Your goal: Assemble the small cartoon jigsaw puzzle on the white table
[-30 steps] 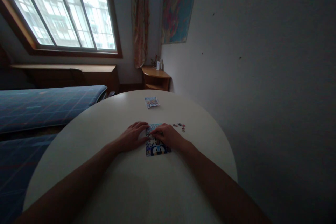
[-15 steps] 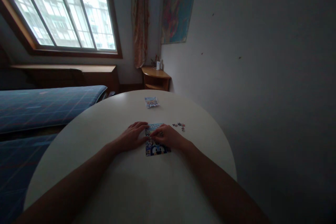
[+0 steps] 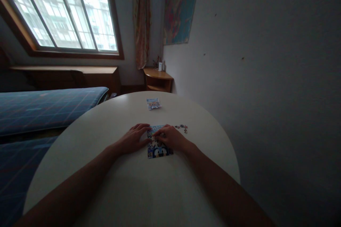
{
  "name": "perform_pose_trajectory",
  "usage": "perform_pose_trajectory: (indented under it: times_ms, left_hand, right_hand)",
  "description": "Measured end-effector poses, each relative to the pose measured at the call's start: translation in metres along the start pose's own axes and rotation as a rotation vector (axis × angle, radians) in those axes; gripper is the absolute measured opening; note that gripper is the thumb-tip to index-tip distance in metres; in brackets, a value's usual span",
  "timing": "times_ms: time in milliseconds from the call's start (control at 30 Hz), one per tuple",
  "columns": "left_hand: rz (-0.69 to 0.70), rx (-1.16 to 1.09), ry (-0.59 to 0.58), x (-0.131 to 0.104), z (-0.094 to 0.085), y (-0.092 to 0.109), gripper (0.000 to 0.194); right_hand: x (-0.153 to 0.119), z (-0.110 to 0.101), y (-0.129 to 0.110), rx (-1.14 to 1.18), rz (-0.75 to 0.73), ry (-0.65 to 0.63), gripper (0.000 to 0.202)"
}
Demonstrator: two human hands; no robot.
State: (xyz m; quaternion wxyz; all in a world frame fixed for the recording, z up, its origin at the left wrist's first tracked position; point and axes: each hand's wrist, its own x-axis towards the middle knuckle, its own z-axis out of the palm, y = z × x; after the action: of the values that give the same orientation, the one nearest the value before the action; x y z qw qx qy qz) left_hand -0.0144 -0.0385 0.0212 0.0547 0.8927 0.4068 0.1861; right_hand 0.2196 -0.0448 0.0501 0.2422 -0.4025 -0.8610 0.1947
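A small jigsaw puzzle point(image 3: 160, 152) with a blue cartoon picture lies flat on the round white table point(image 3: 128, 184). My left hand point(image 3: 135, 137) rests at its left edge, fingers stretched out and touching the border. Over the upper right of the puzzle is my right hand point(image 3: 169, 137), its thumb and fingertips pinched together against the surface. Whatever those fingertips hold is too small and covered to make out. Part of the puzzle is hidden beneath the right hand. Several loose puzzle pieces point(image 3: 183, 127) lie just right of it.
A small printed packet point(image 3: 153, 104) lies farther back on the table. Left of the table is a mattress with a plaid cover point(image 3: 50, 104). A corner shelf point(image 3: 158, 74) stands behind, and a white wall point(image 3: 255, 95) runs along the right.
The right hand's fingertips have shifted very slightly over the puzzle. The left hand, the loose pieces and the packet stay where they were.
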Motion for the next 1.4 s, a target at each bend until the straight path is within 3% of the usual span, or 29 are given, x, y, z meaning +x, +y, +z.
perform_pose_trajectory:
  times_ms: [400, 900, 1400]
  left_hand:
    - [-0.004, -0.006, -0.003, 0.001, 0.000, 0.000, 0.045]
    - [0.010, 0.000, 0.003, 0.000, 0.001, -0.001, 0.043]
    - [0.013, 0.005, 0.004, 0.000, 0.002, -0.003, 0.043]
  right_hand:
    - [0.004, 0.013, 0.002, -0.097, 0.050, 0.088, 0.023]
    - [0.004, 0.005, 0.005, -0.049, 0.102, 0.117, 0.023]
    - [0.001, 0.002, 0.004, 0.067, 0.084, 0.059, 0.023]
